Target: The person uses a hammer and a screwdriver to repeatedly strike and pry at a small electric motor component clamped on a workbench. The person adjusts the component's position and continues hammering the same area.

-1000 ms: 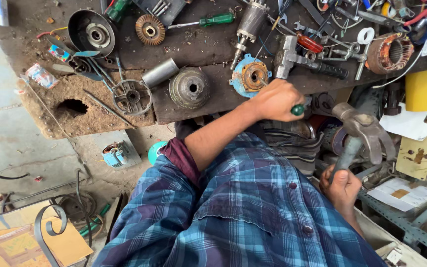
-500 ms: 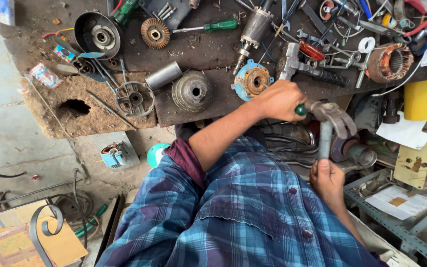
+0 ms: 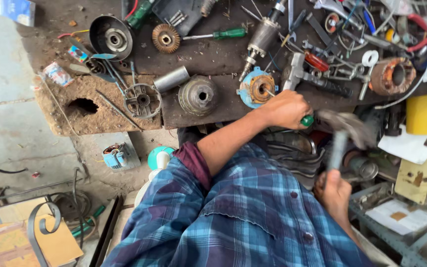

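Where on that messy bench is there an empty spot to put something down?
Bare wood lies between the wire brush wheel, green screwdriver and grey round housing. The bench's right end, around the copper-wound stator, is crowded with tools.

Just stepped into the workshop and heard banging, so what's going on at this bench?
A person in a plaid shirt leans over a cluttered workbench. The left hand grips a green-handled tool, its working end hidden below the fist. The right hand holds a hammer, whose blurred head sits right beside the green handle. A blue motor end cover lies on the bench just left of the left hand.
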